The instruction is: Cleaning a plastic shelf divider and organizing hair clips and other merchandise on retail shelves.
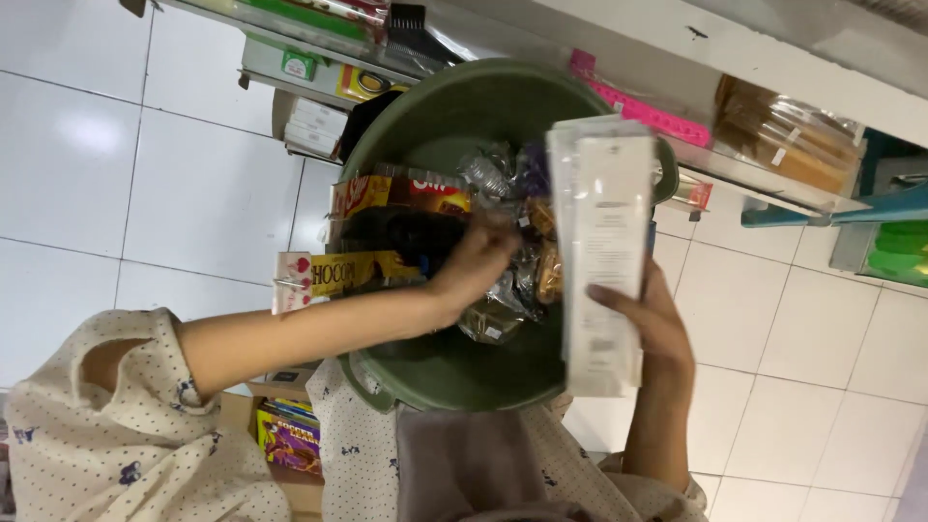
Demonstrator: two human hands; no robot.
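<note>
Held up nearest: flat white packet, right hand in a closed grip on its lower edge. Left hand down in green basin, grip on wrapped snacks unclear. Sorting partway, judging by the load: cartons, sweets beside that grip.

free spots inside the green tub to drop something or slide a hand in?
Bare patch on the green tub floor near its close rim, below the clear wrappers; another strip along the far wall above the boxes. The middle is crowded: boxes, wrappers, the left hand reaching in. The right hand holds white packs over the right rim.
</note>
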